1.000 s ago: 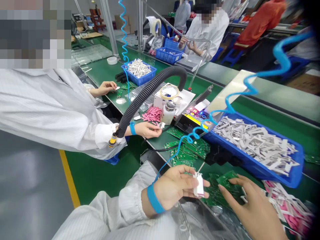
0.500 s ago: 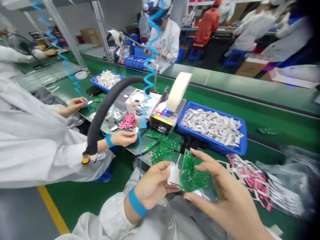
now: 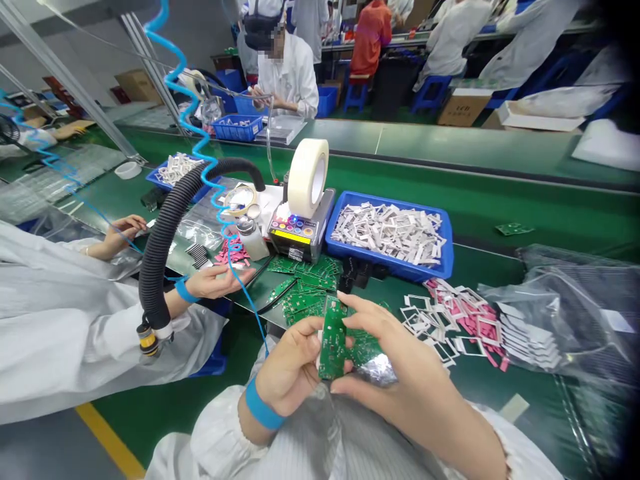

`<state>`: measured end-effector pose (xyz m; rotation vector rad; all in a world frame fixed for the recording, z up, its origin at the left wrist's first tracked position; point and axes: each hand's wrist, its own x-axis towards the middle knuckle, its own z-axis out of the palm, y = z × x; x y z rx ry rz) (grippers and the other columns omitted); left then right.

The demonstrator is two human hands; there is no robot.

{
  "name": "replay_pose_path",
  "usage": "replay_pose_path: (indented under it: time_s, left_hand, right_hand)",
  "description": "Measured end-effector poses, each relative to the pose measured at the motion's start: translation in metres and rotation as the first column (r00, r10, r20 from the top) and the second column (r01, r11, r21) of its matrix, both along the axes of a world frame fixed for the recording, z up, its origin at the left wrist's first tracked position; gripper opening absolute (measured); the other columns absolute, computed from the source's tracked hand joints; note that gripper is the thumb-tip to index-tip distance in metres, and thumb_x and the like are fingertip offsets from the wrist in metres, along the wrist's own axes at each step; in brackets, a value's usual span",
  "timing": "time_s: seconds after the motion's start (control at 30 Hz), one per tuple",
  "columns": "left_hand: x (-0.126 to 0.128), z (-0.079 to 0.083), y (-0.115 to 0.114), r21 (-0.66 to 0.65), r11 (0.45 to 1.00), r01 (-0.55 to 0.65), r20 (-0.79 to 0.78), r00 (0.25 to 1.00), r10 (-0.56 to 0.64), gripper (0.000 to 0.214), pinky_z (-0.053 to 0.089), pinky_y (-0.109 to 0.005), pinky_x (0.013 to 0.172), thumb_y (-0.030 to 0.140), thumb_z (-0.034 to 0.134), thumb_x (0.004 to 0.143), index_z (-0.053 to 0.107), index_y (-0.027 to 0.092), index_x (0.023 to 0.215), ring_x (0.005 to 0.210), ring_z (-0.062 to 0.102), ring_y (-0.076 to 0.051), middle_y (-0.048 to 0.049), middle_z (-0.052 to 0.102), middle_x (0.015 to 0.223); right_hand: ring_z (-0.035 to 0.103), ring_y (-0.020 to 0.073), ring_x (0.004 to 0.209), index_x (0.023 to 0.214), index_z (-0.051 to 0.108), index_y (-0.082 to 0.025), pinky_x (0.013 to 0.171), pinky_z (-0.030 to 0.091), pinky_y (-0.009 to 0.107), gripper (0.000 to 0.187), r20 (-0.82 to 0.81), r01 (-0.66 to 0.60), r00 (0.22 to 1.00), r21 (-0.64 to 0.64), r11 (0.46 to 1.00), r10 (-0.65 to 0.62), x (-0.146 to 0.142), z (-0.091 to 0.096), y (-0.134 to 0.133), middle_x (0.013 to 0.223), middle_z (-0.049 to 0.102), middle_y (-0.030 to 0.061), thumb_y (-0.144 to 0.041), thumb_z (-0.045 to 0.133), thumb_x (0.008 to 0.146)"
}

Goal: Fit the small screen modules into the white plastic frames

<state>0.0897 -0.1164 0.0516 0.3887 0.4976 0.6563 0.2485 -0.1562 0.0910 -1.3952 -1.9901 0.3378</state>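
Note:
A green circuit board (image 3: 332,341) stands upright in front of me, gripped by its top and bottom ends between the thumb and fingers of my right hand (image 3: 400,367). Behind its left edge, my left hand (image 3: 290,367), with a blue wrist strap, is closed on a small white plastic part. Only a sliver of that part shows, and the board now meets or overlaps it; whether they touch I cannot tell. Below and beyond my hands, more circuit boards (image 3: 307,300) lie in an overlapping pile on the green bench.
A blue bin (image 3: 445,267) of white frames stands beyond my hands, beside a tape roll (image 3: 306,177) on a machine (image 3: 300,233). Loose white frames (image 3: 420,320) and pink pieces (image 3: 470,313) lie right. A black hose (image 3: 157,247) arches left, near a co-worker's hand (image 3: 215,280).
My right hand has brought the circuit board leftward against or over the white part in my left hand. The view has turned right. A co-worker's nearer hand has opened flatter.

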Motion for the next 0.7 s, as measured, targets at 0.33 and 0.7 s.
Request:
replay_pose_path:
  time_s: [0.33,0.7]
  left_hand:
    - [-0.006,-0.009,0.0,0.032,0.999,0.011,0.018,1.0,-0.011,0.031,0.051,-0.02,0.059,0.034,0.077,0.064,0.064,0.018,0.087,0.065,0.069,-0.014,-0.002,0.074,0.078]
    - [0.015,-0.009,0.002,0.087,0.995,-0.04,-0.035,0.998,0.043,0.033,0.048,-0.02,0.063,0.026,0.077,0.065,0.068,0.015,0.094,0.065,0.064,-0.011,-0.0025,0.071,0.077]
  right_hand:
    - [0.051,0.0274,0.121,0.108,0.052,-0.021,0.092,0.052,0.043,0.037,0.049,-0.079,0.996,0.049,0.996,0.077,0.001,-0.003,0.003,0.127,0.055,0.0156,-0.03,0.067,0.076]
    - [0.056,0.0248,0.104,0.097,0.052,-0.02,0.081,0.052,0.04,0.028,-0.055,0.055,0.996,-0.2,0.978,-0.067,0.002,0.001,0.005,0.109,0.059,0.0109,-0.026,0.067,0.075]
